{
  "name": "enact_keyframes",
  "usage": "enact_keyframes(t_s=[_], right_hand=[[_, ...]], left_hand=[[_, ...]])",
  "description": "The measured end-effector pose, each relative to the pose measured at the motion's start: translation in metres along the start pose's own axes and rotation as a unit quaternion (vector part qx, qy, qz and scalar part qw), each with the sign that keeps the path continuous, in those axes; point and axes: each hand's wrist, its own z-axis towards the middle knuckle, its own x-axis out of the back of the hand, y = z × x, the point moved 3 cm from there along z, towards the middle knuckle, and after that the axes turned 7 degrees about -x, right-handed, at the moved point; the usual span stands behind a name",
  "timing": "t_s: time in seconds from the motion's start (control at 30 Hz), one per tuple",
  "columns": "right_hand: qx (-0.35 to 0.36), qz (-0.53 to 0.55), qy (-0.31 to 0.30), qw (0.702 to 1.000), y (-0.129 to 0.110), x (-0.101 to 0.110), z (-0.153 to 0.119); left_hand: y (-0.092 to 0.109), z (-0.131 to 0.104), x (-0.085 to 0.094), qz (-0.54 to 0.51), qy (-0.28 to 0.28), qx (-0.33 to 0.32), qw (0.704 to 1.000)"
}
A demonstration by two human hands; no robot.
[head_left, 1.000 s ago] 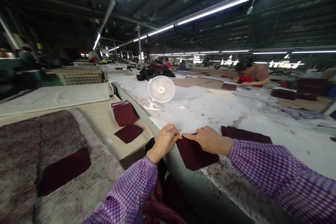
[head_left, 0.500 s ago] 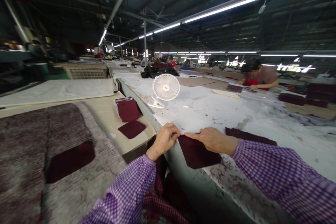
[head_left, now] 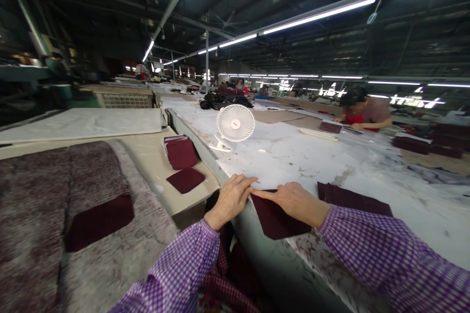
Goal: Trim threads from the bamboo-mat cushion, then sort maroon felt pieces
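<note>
A maroon fabric piece (head_left: 277, 220) lies at the near edge of the white table, part of it hanging over the edge. My right hand (head_left: 299, 203) rests on its top, index finger stretched out to the piece's far left corner. At that same corner is my left hand (head_left: 231, 198), its index finger reaching past the right fingertip. Whether the left thumb pinches the cloth is hidden. More maroon fabric (head_left: 354, 199) lies to the right, partly behind my right sleeve.
A white fan (head_left: 235, 123) stands on the white table (head_left: 286, 161). Left, a stack of maroon pieces (head_left: 180, 151) and a single piece (head_left: 185, 180) lie on a beige surface. Another maroon piece (head_left: 101, 222) rests on mottled fabric. A person (head_left: 367, 112) bends over the table at right.
My left index finger has stretched out from a pinch. My right hand has shifted slightly left, bringing its fingertip to the left hand. The view has shifted a little.
</note>
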Motion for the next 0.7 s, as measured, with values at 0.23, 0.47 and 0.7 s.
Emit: enact_keyframes(t_s=[0.23,0.47,0.7], right_hand=[[-0.093,0.099,-0.021,0.991,0.015,0.002,0.004],[-0.089,0.321,-0.021,0.943,0.027,0.012,0.004],[-0.108,0.468,0.055,0.875,0.104,0.046,-0.061]], left_hand=[[0.019,-0.014,0.004,0.094,-0.052,-0.057,0.993],[0.006,-0.018,-0.003,0.088,-0.006,-0.070,0.994],[-0.004,-0.031,0.016,0.057,-0.004,-0.063,0.996]])
